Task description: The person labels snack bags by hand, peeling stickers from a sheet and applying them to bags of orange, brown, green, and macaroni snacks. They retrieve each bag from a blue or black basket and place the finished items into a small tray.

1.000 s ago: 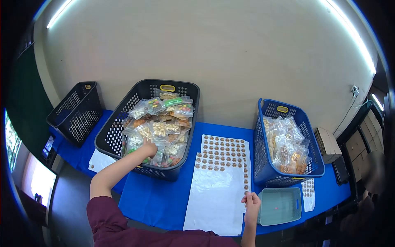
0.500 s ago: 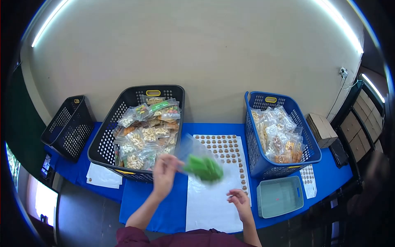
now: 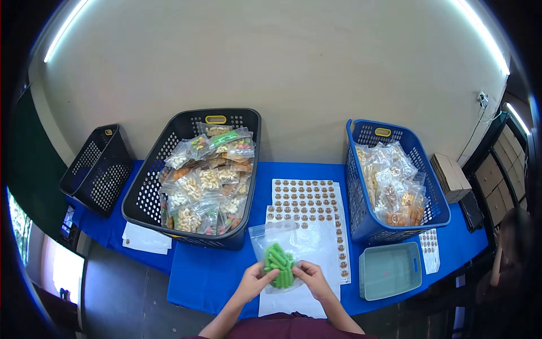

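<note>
A clear bag of green snacks [image 3: 279, 261] is grasped at its lower corners by the left hand [image 3: 253, 281] and right hand [image 3: 309, 276], best kept flat and taut between both grips above the sticker sheet [image 3: 305, 210].

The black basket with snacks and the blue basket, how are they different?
The black basket is wider and sits left of the sticker sheet; the blue basket is narrower and sits right. The black one holds more mixed-colour snack bags; the blue one's look mostly pale and orange. Both have holey walls and a yellow handle tab.
</note>
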### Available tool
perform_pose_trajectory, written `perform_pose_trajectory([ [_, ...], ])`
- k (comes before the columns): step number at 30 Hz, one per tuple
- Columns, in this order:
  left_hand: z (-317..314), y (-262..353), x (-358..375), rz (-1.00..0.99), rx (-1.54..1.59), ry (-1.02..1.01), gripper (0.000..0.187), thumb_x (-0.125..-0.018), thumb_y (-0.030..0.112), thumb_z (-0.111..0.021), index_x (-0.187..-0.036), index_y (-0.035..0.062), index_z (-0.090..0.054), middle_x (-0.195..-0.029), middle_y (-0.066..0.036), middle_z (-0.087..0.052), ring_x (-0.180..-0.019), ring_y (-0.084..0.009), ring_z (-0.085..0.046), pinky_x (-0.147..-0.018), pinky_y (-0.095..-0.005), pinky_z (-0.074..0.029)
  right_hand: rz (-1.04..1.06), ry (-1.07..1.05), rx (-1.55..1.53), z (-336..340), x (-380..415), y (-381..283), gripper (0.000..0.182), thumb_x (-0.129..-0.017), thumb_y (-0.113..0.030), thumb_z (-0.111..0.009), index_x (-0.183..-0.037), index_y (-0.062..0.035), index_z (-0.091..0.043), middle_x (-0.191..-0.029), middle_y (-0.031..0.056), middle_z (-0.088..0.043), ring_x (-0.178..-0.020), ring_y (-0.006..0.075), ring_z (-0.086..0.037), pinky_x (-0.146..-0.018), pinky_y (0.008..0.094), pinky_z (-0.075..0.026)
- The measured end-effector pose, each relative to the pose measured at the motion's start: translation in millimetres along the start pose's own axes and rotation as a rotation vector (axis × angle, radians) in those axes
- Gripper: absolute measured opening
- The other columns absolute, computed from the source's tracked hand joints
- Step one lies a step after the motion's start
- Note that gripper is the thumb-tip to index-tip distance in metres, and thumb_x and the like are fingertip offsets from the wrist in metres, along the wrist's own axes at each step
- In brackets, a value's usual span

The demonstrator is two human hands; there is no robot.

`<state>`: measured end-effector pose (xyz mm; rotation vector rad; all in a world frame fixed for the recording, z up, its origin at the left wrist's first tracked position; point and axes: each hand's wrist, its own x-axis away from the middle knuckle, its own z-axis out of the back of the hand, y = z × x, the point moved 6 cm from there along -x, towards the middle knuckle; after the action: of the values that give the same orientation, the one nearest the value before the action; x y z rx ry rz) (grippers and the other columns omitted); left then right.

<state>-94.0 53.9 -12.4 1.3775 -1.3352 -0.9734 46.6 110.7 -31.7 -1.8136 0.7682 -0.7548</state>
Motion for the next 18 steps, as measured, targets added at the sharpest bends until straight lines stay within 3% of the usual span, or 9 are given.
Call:
perform_pose_trajectory([
  [5,45,35,21,-0.216,-0.046,0.377,0.027,-0.083,0.009,-0.056,-0.107,-0.0027,-0.051,-0.093,-0.006,-0.059,-0.080,-0.0100,-0.056,-0.071,-0.0223,-0.045,-0.131,-0.205,0.135,7,-46,52,0.021,-0.086,-0.016,-0.051,-0.099,0.0002,-0.057,-0.090,0.0044,-0.060,-0.078,0.0098,-0.054,-0.071,0.0229,-0.042],
  [9,84,60,40,-0.349,0.007,0.608,0.027,-0.084,0.008,-0.054,-0.108,-0.0038,-0.049,-0.096,-0.007,-0.057,-0.086,-0.0111,-0.054,-0.077,-0.0237,-0.042,-0.066,0.137,0.264,84,-110,131,0.019,-0.085,-0.013,-0.050,-0.099,-0.0028,-0.058,-0.090,0.0048,-0.061,-0.077,0.0113,-0.056,-0.066,0.0248,-0.045],
  [13,106,62,56,-0.399,-0.048,0.798,0.026,-0.085,0.008,-0.052,-0.107,-0.0042,-0.048,-0.098,-0.008,-0.056,-0.087,-0.0115,-0.053,-0.077,-0.0236,-0.041,0.215,0.495,0.923,183,-169,185,0.031,-0.073,-0.005,-0.053,-0.104,-0.0001,-0.055,-0.095,0.0174,-0.059,-0.082,0.0247,-0.058,-0.075,0.0319,-0.046],
  [18,115,52,63,-0.405,-0.009,0.848,0.028,-0.087,0.012,-0.050,-0.109,-0.0045,-0.046,-0.100,-0.008,-0.055,-0.088,-0.0122,-0.052,-0.079,-0.0247,-0.041,0.070,0.480,1.094,201,-189,164,0.049,-0.068,-0.007,-0.059,-0.115,-0.0034,-0.045,-0.091,0.0160,-0.048,-0.079,0.0288,-0.051,-0.070,0.0372,-0.043],
])
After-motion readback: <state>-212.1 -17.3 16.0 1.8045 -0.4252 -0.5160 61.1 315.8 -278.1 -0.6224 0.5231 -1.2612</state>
